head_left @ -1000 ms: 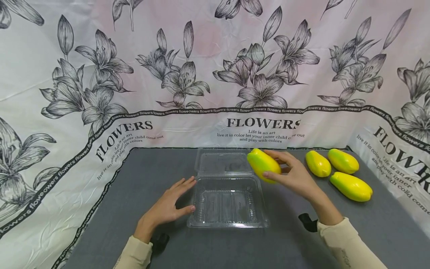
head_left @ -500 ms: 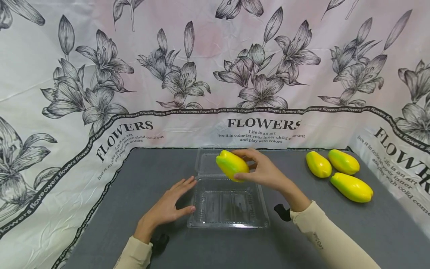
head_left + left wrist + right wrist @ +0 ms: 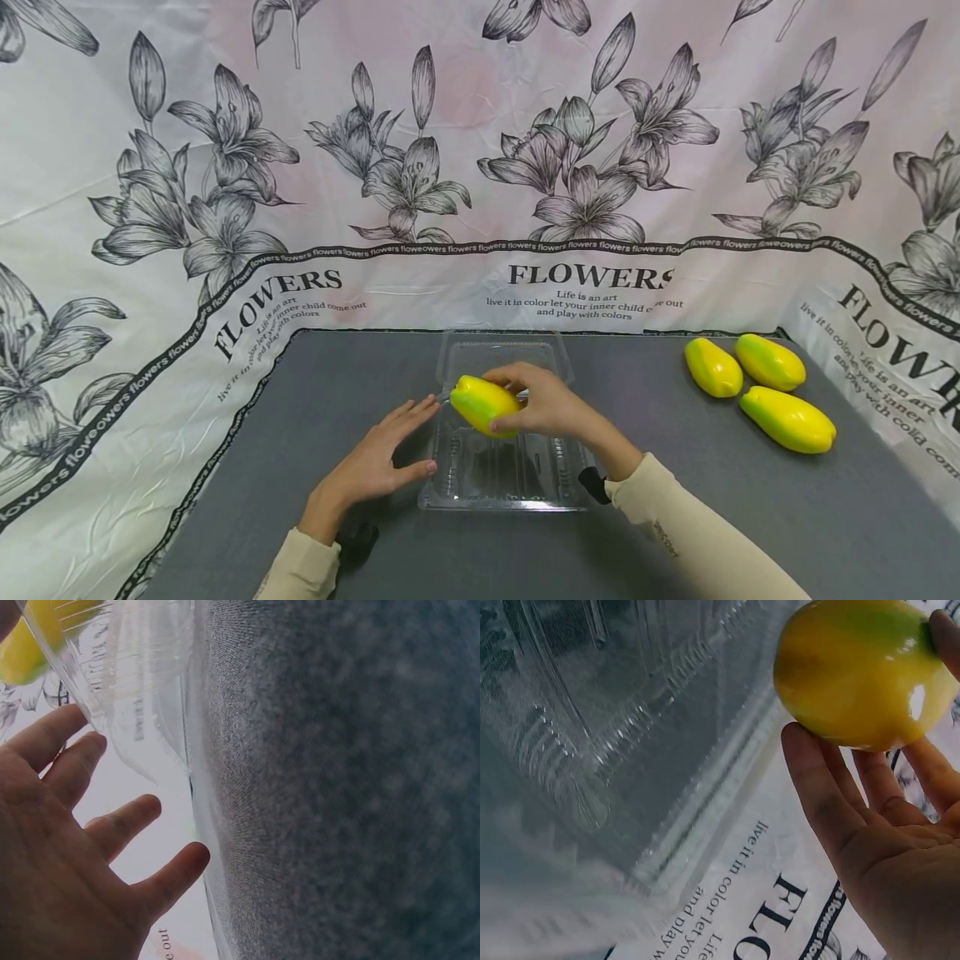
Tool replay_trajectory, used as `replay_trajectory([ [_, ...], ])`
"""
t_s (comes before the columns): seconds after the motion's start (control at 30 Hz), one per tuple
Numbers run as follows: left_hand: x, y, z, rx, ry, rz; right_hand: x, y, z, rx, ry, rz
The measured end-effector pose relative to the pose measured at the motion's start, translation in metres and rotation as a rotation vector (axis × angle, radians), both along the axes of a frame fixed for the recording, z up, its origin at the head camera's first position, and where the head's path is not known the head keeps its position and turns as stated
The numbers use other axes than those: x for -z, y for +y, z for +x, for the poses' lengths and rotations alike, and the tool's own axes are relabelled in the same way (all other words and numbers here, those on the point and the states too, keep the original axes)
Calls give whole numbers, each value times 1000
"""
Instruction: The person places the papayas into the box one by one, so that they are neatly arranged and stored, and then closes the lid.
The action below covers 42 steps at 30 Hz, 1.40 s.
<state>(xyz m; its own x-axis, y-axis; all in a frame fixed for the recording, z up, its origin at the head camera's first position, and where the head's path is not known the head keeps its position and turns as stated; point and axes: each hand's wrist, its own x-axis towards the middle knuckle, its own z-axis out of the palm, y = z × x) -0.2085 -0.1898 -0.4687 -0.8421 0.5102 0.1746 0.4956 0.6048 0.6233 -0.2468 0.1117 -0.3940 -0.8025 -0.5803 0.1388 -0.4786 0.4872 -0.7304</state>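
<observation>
My right hand (image 3: 551,404) grips a glossy yellow-green papaya (image 3: 480,403) between thumb and fingers, over the rear left part of a clear plastic clamshell box (image 3: 502,492). In the right wrist view the papaya (image 3: 859,671) shows end-on, with the box's ribbed wall (image 3: 622,742) beside it. The box's lid (image 3: 502,354) lies folded back, away from me. My left hand (image 3: 371,462) has its fingers spread, thumb and fingertips right at the box's left rim. From the left wrist, that hand (image 3: 82,825) shows its fingertips near the clear wall (image 3: 142,690).
Three more papayas lie at the back right: a smaller one (image 3: 712,367), one behind it (image 3: 770,362) and a longer one in front (image 3: 787,419). A grey cloth (image 3: 315,375) covers the table. Printed flower fabric (image 3: 420,287) stands along the back and sides.
The right hand has carried the papaya left from the box's right side, then lower over the box. The left hand stays in place at the rim.
</observation>
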Motion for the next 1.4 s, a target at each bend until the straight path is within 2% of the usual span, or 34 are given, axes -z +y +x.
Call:
replay_trajectory([
  [0.17, -1, 0, 1, -2, -7, 5, 4, -8, 0, -9, 17, 79],
  [0.43, -2, 1, 2, -9, -23, 20, 10, -21, -1, -20, 18, 138],
  [0.67, -2, 1, 2, -5, -30, 24, 16, -27, 0, 25, 30, 191],
  [1.3, -2, 2, 2, -12, -46, 13, 19, -28, -2, 43, 78, 232],
  [1.4, -1, 2, 2, -15, -43, 7, 17, -27, -1, 44, 62, 235],
])
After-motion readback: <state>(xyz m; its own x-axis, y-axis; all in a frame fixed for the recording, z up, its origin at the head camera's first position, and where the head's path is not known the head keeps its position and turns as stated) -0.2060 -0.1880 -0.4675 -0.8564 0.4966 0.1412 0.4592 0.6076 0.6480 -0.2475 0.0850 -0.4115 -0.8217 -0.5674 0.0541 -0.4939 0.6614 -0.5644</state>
